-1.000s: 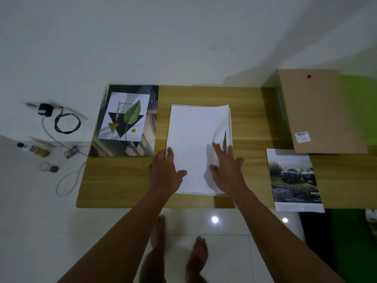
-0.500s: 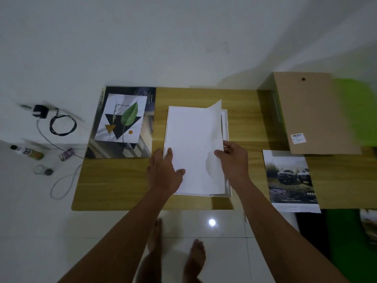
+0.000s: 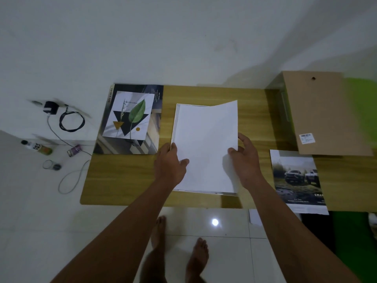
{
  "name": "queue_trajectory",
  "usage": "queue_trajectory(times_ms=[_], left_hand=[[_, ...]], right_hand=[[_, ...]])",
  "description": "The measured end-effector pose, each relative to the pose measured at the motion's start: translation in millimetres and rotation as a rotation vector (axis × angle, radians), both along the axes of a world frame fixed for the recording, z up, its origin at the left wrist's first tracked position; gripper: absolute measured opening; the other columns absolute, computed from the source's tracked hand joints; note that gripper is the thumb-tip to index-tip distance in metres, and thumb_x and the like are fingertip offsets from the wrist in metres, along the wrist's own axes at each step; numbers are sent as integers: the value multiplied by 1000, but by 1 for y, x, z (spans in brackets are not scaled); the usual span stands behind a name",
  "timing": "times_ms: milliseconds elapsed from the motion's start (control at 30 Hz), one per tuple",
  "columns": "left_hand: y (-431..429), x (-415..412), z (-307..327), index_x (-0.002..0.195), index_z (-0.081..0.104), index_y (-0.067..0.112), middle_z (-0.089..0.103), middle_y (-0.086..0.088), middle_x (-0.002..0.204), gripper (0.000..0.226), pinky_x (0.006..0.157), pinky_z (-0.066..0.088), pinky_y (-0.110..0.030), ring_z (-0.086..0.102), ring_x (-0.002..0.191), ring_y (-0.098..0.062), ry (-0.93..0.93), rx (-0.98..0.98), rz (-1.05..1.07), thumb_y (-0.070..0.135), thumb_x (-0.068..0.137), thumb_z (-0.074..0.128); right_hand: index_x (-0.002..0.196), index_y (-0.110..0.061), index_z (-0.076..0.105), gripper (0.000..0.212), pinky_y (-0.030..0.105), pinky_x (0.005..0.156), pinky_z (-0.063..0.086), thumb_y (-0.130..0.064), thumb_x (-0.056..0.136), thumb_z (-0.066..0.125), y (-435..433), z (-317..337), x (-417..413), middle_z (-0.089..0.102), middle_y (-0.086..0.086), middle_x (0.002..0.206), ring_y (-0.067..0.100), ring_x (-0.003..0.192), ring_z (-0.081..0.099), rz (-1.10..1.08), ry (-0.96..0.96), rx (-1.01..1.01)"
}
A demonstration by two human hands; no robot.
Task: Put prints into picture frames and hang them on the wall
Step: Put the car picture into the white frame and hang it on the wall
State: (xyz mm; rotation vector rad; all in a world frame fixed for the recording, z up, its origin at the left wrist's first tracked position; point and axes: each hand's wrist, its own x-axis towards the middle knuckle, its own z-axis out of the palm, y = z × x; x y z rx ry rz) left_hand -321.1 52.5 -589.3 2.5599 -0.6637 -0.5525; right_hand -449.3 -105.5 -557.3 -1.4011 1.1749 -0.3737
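Note:
A white sheet, blank side up, is lifted a little above a white picture frame that lies in the middle of the wooden table. My left hand pinches the sheet's left edge, thumb on top. My right hand pinches its right edge, and the far right corner curls upward. A leaf print lies on a dark magazine at the left. A truck print lies at the right, hanging over the table's front edge.
A brown backing board with a barcode sticker rests at the table's right end. On the white floor at the left are a charger with cable, a small bottle and small bits. My bare feet stand below the table's front edge.
My right hand moved from flat on the sheet to its right edge and raised it. The sheet now hangs flatter between both hands, and my left hand has taken hold of the left edge.

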Motion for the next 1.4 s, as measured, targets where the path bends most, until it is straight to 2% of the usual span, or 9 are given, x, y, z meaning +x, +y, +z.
queue_trajectory(times_ms=[300, 500, 633, 700, 900, 1033, 1200, 1300, 1400], left_hand=[[-3, 2, 6, 143, 46, 6, 38, -13, 152, 54, 117, 25, -42, 29, 143, -26, 64, -60, 74, 34, 97, 56], [3, 8, 4, 121, 66, 6, 60, -15, 127, 36, 108, 39, -41, 51, 123, -30, 129, -191, 137, 27, 91, 66], [6, 10, 11, 96, 72, 8, 70, -3, 98, 19, 78, 51, -23, 63, 90, -17, 185, -316, 211, 22, 84, 75], [5, 12, 16, 93, 72, 9, 68, 1, 95, 14, 69, 42, -13, 59, 85, -9, 179, -318, 231, 20, 84, 74], [3, 14, 32, 91, 63, 15, 66, 5, 84, 2, 70, 47, -23, 59, 73, -7, 131, -420, 300, 16, 90, 65], [3, 8, 50, 106, 56, 13, 64, -3, 69, 15, 48, 41, -21, 51, 52, -12, 369, -522, 322, 8, 92, 56], [8, 3, 71, 129, 55, 15, 73, -7, 105, 46, 82, 59, -41, 72, 90, -22, 571, -610, 256, -4, 88, 56], [5, -3, 88, 125, 60, 22, 73, -3, 109, 43, 85, 58, -42, 71, 95, -18, 529, -640, 172, 0, 88, 56], [-3, -18, 109, 119, 62, 29, 73, 2, 109, 43, 82, 59, -39, 71, 94, -13, 491, -639, 94, -1, 88, 56]], right_hand=[[137, -34, 52, 51, 41, 103, 48, -4, 96, 56, -13, -5, -8, 60, -7, 128, 18, 113, 59, -66, 29, 164], [137, -37, 52, 53, 44, 101, 50, -3, 96, 56, -9, -13, -16, 64, -5, 124, 21, 110, 62, -78, 17, 245], [138, -38, 50, 55, 43, 102, 49, -3, 96, 56, -6, -11, -17, 63, -5, 126, 21, 112, 62, -39, 13, 215], [138, -38, 49, 56, 38, 102, 49, -2, 96, 55, -4, -7, -18, 64, -7, 123, 17, 111, 61, -7, 10, 184], [136, -40, 51, 56, 26, 80, 46, -4, 94, 55, -1, 1, -20, 65, -12, 120, 9, 106, 61, 51, 14, 65], [127, -34, 57, 50, 21, 73, 48, 0, 92, 53, 3, 13, -19, 69, -12, 109, 3, 94, 62, 60, -10, -1], [141, -24, 47, 54, 29, 97, 44, -3, 93, 56, 8, 32, -19, 57, 0, 137, 14, 115, 58, 140, 70, -146], [156, -20, 22, 65, 33, 115, 24, -26, 100, 54, 10, 43, -18, 30, 3, 158, 22, 145, 29, 297, 272, -343], [155, -25, 26, 60, 34, 116, 25, -42, 101, 46, 16, 66, -10, 30, -1, 159, 19, 146, 27, 341, 197, -358]])
